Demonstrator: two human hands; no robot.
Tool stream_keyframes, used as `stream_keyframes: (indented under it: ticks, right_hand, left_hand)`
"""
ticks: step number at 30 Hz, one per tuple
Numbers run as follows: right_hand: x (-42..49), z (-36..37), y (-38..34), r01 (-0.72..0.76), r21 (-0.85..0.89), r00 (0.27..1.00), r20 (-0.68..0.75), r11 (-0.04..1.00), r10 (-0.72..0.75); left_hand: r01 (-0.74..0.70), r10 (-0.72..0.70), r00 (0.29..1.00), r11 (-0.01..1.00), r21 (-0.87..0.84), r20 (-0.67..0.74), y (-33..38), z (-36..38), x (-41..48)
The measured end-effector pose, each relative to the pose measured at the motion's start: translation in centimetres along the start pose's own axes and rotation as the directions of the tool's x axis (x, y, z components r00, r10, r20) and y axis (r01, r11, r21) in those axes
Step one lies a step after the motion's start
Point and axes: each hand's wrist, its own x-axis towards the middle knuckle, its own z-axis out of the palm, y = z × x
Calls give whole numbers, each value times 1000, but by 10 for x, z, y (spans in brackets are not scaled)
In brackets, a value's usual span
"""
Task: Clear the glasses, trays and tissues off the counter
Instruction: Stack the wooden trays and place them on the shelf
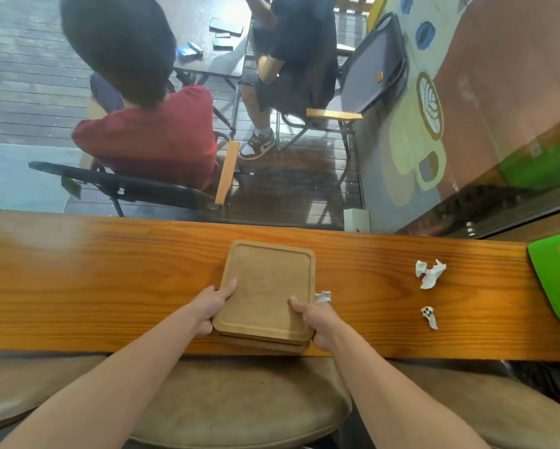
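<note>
Stacked trays (265,286) clasped between left hand (209,311), right hand (317,322), tissue (323,297) seemingly in right grip

Tissues (430,273) right of stacked trays (265,286)

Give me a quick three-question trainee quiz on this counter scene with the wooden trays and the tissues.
1. True or false: both hands grip the stacked wooden trays.
2. How many crumpled tissues lie loose on the counter to the right of the trays?
A) none B) two C) five
3. Fill in: the right hand also pinches a ____ against the tray edge.

Key:
1. True; the left hand and right hand hold opposite sides.
2. B: the larger tissue and the smaller tissue.
3. Tissue: the held tissue.
</note>
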Motion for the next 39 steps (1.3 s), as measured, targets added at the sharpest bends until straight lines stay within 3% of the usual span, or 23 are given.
stream_keyframes:
  ticks: [12, 15, 20, 23, 29, 33, 39]
  right_hand:
    - [-66, -73, 27, 217, 105, 975, 16, 971, -219]
    - [-101, -111, 46, 302, 141, 953, -22, 943, -302]
    - [-171, -189, 97, 439, 262, 898, -91, 860, -430]
    - [-207, -237, 142, 499, 328, 866, -162, 802, -473]
    - [-261, -332, 246, 595, 460, 800, -414, 659, -434]
    - [-288, -387, 313, 640, 501, 743, -595, 583, -306]
    - [-312, -456, 399, 623, 550, 705, -703, 556, -94]
  left_hand:
    - [-311, 297, 939, 949, 56, 172, -26, 52, -74]
    - [-445, 408, 871, 891, 88, 275, -38, 91, -112]
    - [-566, 518, 821, 793, 225, 241, -72, 167, -179]
    - [-630, 547, 773, 719, 293, 322, -101, 215, -210]
    - [-670, 432, 725, 622, 406, 536, -177, 327, -261]
    - [-666, 305, 723, 543, 510, 619, -233, 402, -293]
    - [-661, 38, 668, 488, 570, 743, -302, 506, -323]
